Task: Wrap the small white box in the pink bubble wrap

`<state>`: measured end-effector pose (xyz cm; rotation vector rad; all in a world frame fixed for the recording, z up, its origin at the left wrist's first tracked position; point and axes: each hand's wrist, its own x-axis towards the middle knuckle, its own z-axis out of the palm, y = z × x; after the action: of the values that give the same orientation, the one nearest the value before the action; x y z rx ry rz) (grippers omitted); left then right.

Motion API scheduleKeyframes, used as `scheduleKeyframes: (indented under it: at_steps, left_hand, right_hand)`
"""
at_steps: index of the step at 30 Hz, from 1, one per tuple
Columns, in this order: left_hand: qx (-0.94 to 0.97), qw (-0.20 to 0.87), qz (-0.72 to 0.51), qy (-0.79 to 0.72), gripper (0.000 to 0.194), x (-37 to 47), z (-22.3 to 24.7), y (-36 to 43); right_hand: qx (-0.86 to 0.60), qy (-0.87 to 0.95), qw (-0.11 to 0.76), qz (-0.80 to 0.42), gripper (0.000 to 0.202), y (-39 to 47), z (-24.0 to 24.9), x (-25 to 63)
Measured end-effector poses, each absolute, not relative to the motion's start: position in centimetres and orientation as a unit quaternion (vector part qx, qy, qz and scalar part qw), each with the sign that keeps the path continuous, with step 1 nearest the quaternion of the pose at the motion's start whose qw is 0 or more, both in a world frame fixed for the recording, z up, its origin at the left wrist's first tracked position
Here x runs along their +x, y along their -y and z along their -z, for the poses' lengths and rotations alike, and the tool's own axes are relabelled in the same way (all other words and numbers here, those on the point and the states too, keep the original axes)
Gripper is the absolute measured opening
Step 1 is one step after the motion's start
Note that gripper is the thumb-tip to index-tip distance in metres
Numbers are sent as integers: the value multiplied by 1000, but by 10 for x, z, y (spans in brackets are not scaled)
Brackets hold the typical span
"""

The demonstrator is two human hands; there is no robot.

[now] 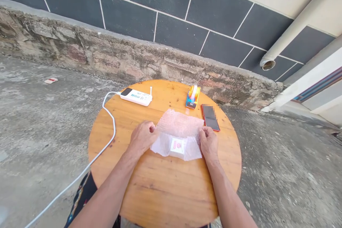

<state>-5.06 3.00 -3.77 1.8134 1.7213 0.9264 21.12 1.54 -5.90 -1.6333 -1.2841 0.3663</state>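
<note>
A sheet of pinkish bubble wrap lies on the round wooden table in front of me. A small white box with a red mark shows through or between its layers near the front edge. At the sheet's left edge, my left hand is closed, pinching the wrap between thumb and fingers. On the opposite edge my right hand also pinches it, fingers curled. The upper layer is folded over toward me, behind the box.
The wooden table carries a white device with a cable running off left, an orange-and-blue tape dispenser, and a dark phone with red edges. A stone-based wall stands behind; a pipe hangs at right.
</note>
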Motion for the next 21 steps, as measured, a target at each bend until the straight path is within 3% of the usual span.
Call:
scheduleKeyframes:
  at_steps: [3,10,14,18,21]
  left_hand:
    - [664,222,-331,-633,6,-49,40,-30]
    - [658,264,-348,-613,31,-44,42,-30]
    - [688,277,-375,-555,14,-41,40,-28]
    - [675,242,-373,-589,17,-42,42,-30]
    - [660,198,-377,-619,7,-44,47,-33]
  right_hand:
    - [-680,534,479,-152,26,-17,61,213]
    - [-681,534,474,-162,37,-17,60,213]
    - [-676,532,482,-167,36,-16,59,213]
    - [-668,528,491,-182,36,-15,61,213]
    - [-660,521,505,-195,37,-15,63,214]
